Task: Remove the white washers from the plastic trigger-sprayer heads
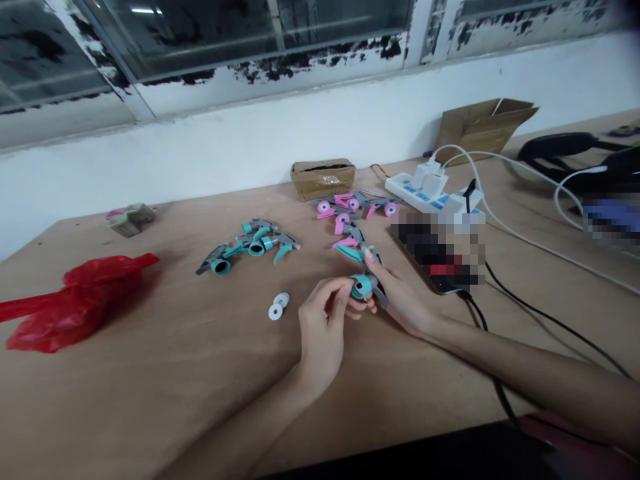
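A grey and teal trigger sprayer head (361, 287) is gripped in my right hand (400, 300), its round teal collar facing me. Thumb and fingers of my left hand (323, 323) are pinched together at the left rim of that collar. Anything between those fingertips is hidden. To the left lie a few white ring washers (275, 311), partly overlapping. Beyond them is a group of teal and grey sprayer heads (257, 248), with open collars. Several pink and grey sprayer heads (343, 223) lie behind my hands; white discs show in some of their collars.
A red plastic bag (85, 303) lies at the left, near small greenish blocks (131, 219). Cardboard boxes (323, 179) stand along the wall. On the right are a white power strip (407, 190) with cables, a phone (425, 260) partly blurred, and a black strap-like object (560, 143).
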A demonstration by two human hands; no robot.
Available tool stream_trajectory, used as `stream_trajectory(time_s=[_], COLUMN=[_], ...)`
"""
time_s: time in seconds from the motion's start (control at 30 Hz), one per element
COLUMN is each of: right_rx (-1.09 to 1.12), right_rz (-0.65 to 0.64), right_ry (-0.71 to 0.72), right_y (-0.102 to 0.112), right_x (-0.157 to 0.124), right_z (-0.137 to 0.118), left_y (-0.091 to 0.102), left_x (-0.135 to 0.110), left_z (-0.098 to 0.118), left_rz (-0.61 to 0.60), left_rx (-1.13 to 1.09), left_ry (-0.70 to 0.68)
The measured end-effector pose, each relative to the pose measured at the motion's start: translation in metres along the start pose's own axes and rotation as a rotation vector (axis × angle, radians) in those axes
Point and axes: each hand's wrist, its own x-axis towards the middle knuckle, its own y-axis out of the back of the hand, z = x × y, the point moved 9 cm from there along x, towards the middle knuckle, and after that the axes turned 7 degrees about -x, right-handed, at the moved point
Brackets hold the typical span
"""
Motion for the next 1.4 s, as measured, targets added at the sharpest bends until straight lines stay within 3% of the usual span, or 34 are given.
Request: stream_trajectory(time_s=[0.23,0.6,0.7,0.83,1.07,1.17,1.4], right_rx=[0.034,-0.059,-0.014,0.135,0.257,0.249,0.225], right_rz=[0.071,0.034,0.011,-0.128,-0.305,-0.332,-0.238], right_ry=[-0.038,-0.001,-0.098,-0.312,-0.381,-0.405,-0.473], right_y=[0.006,0.005,0.003,-0.010,-0.020,-0.021,-0.016], right_x=[0.000,0.001,0.000,-0.007,-0.007,-0.007,-0.007], right_z=[0.001,-0.004,0.002,0.014,0.015,0.016,0.021], left_y=[-0.002,-0.002,-0.002,-0.005,-0.009,-0.009,0.000], left_x=[-0.003,0.001,0.001,-0.002,-0.002,0.000,0.001], left_z=[0.001,-0.002,0.004,0.020,0.036,0.038,0.028], left_rz=[-0.022,-0.029,-0.043,-0.096,-0.114,-0.096,-0.032], left_rx=[-0.005,0.018,0.077,0.253,0.380,0.376,0.326], left_ry=[-0.014,-0.002,-0.054,-0.195,-0.350,-0.335,-0.209])
